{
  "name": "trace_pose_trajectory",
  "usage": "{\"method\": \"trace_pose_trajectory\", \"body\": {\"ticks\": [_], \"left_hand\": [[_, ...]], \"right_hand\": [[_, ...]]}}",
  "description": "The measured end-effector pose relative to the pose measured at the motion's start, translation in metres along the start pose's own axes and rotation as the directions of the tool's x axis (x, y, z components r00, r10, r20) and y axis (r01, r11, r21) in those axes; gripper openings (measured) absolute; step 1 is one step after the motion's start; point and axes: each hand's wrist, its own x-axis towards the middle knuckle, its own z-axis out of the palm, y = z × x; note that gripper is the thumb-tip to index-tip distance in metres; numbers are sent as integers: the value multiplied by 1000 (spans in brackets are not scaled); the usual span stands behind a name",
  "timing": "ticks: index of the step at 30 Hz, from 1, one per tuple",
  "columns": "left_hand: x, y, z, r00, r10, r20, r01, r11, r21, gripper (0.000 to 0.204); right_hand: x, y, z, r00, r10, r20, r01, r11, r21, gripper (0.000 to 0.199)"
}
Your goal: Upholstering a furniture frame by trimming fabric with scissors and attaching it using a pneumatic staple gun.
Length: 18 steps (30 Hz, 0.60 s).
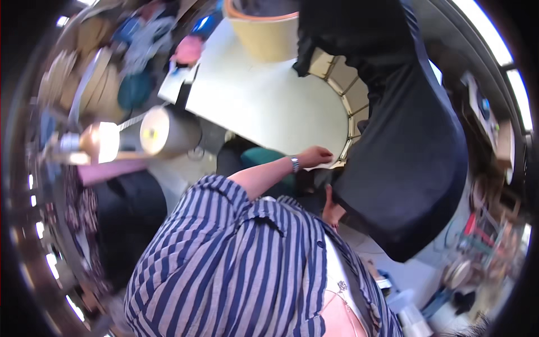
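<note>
A large black upholstered piece [401,146] with a curved, smooth cover takes up the right side. Its inner curve shows beige panels [357,98] with thin ribs, beside a white tabletop [264,106]. My left hand [315,157], with a watch at the wrist, is at the near rim of that curve, fingers bent together; whatever they pinch is too small to make out. My right hand [332,213] is at the black cover's lower left edge. Its thumb shows on the near side, and the other fingers are hidden behind the cover.
On the far part of the tabletop stands a cream bucket-shaped container [264,36] with an orange rim. Large spools [168,132] are to the left, near a person in dark clothes [129,224]. Bags and bundles crowd the far left. Shelves [483,118] line the right.
</note>
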Motion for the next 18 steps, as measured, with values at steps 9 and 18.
{"method": "trace_pose_trajectory", "body": {"ticks": [9,18], "left_hand": [[129,14,-282,484,418,-769,-208,908,363,58],[247,81,-387,536,775,-334,-735,623,268,62]], "right_hand": [[12,2,57,627,233,-743,-32,961,274,64],[4,73,66,527,-254,-811,-41,946,-323,36]]}}
